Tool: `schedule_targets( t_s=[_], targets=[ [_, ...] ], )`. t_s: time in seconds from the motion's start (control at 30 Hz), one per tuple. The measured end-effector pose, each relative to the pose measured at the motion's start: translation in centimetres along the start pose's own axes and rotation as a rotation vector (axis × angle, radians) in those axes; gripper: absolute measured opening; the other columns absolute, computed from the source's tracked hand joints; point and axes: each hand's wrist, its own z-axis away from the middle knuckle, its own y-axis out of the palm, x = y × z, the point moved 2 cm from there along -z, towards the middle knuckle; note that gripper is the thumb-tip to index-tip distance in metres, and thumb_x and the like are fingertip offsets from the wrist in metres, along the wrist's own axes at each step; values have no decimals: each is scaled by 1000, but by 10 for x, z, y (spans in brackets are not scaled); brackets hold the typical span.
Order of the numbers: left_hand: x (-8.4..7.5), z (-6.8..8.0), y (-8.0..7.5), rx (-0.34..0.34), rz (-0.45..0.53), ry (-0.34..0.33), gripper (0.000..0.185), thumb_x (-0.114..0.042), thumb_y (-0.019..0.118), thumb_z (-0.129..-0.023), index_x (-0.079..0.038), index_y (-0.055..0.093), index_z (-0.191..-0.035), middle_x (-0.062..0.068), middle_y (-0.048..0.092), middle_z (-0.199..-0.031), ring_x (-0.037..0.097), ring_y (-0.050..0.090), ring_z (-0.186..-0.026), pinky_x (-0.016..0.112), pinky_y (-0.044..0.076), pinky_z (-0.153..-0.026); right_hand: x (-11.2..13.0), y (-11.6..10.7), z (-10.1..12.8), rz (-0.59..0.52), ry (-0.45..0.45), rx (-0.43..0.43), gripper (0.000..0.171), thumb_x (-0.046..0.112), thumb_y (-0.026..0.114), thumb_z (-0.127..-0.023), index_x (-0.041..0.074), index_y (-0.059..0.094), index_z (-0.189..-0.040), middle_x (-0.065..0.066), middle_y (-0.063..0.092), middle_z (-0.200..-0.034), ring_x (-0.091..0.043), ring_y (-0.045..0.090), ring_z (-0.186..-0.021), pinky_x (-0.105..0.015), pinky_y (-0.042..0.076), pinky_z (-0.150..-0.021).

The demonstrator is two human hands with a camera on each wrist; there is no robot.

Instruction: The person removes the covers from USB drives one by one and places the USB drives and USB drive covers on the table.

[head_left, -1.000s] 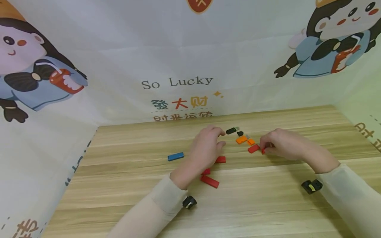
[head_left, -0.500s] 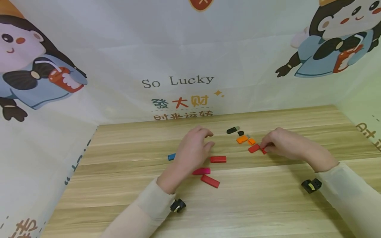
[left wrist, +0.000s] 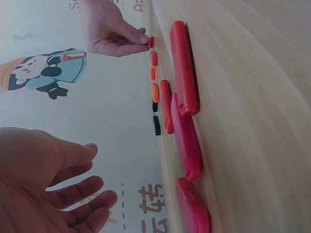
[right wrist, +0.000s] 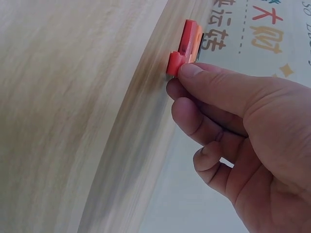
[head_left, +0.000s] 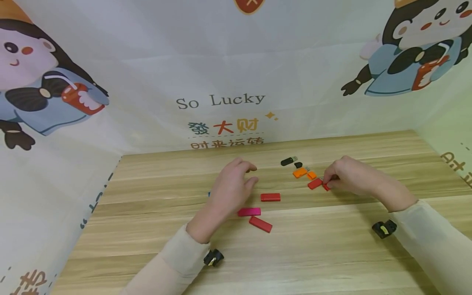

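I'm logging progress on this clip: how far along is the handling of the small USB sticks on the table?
Early, it seems. In hand: the right hand pinches a small red cap beside a red stick. The left hand hovers open, holding nothing. Left: the orange stick, black stick and their loose caps lie apart; three more reddish sticks lie untouched.

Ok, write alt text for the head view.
A person's right hand pinches a small red cap on a wooden table, beside a red USB stick. The left hand hovers open near three more red sticks.
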Motion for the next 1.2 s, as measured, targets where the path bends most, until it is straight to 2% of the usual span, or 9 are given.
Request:
schedule_targets(
  t_s=[0.43,0.7,0.87,1.07,1.2],
  targets=[
    [4,2,-3,16,-2,-21,26,-18,78,-99,-7,75,-123,6,69,-121,23,67,-114,39,56,-100,1,-1,2,12,7,-18,16,1,81,-92,15,77,-86,10,71,-84,-5,55,-68,-27,52,-62],
    [4,3,-10,24,0,-29,28,-18,79,-99,-7,74,-125,7,69,-126,24,65,-117,41,54,-102,17,-8,4,2,12,-40,13,1,79,-94,13,76,-90,8,69,-81,-7,52,-66,-25,47,-59],
    [4,4,-11,19,-2,-14,29,-18,79,-98,-7,74,-125,6,69,-124,24,66,-116,40,54,-102,28,-10,3,-16,22,-43,5,4,78,-95,9,77,-96,7,68,-79,-6,50,-63,-24,43,-55],
    [4,5,-10,12,-11,14,30,-19,81,-97,-7,74,-124,7,70,-121,25,67,-115,41,54,-102,38,-8,2,-8,15,-98,6,6,79,-96,10,78,-100,8,69,-81,-4,54,-64,-25,49,-58],
    [4,7,-9,15,-30,44,32,-20,82,-96,-6,75,-124,8,70,-119,28,68,-113,43,55,-101,45,-5,1,22,8,-158,15,10,82,-94,6,78,-108,8,73,-88,-5,63,-73,-30,57,-66]
  ],
)
